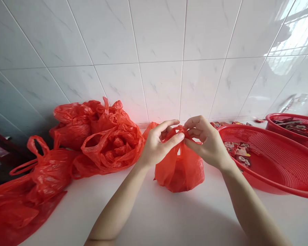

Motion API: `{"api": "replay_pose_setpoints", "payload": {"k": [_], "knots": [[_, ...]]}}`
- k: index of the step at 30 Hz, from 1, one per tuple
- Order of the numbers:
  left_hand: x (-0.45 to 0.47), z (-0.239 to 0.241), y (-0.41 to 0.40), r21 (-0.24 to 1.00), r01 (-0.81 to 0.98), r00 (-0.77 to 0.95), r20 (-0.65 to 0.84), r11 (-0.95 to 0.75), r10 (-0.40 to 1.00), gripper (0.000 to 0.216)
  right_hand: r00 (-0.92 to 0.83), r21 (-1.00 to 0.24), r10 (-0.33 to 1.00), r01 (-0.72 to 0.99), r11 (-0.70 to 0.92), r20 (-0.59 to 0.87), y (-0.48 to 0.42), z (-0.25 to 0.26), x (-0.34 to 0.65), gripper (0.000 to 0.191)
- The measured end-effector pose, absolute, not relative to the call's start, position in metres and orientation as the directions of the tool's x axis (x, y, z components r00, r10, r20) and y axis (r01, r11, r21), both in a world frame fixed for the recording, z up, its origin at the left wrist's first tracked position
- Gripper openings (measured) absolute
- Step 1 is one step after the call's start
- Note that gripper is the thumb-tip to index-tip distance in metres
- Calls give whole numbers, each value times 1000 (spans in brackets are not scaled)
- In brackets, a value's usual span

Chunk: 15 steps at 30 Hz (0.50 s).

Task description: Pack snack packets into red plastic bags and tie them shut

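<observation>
A small filled red plastic bag (pixel 181 171) stands on the white counter (pixel 169 215) in the middle. My left hand (pixel 156 143) pinches the bag's twisted handles at the top from the left. My right hand (pixel 207 141) pinches the same handles from the right, fingers curled round the red plastic. Both hands meet just above the bag.
A heap of filled red bags (pixel 102 140) lies at the left by the tiled wall, with more red bags (pixel 28 191) at the near left edge. A red mesh basket (pixel 284 153) with small packets stands at the right; a second red basket (pixel 295 126) sits behind it.
</observation>
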<state>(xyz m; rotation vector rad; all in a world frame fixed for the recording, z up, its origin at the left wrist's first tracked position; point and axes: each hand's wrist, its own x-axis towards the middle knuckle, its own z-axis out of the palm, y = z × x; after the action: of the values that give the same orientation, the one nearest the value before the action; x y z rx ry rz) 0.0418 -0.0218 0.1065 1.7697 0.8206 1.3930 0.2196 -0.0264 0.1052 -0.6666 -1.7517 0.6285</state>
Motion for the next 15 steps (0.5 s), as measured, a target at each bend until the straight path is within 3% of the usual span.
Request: {"api": "replay_pose_setpoints", "payload": {"k": [6,10,15], "knots": [[42,109,-24,816,89,216,544,-571,811,20,-254,-745,746,120,656,616,-27,104,221,32],[38,110,-23,809,142,217,537,-570,816,20,-233,-738,763,200,644,603,-26,107,223,11],[37,110,-21,854,88,208,488,-513,848,18,-208,-781,799,180,598,564,-26,112,224,11]]}}
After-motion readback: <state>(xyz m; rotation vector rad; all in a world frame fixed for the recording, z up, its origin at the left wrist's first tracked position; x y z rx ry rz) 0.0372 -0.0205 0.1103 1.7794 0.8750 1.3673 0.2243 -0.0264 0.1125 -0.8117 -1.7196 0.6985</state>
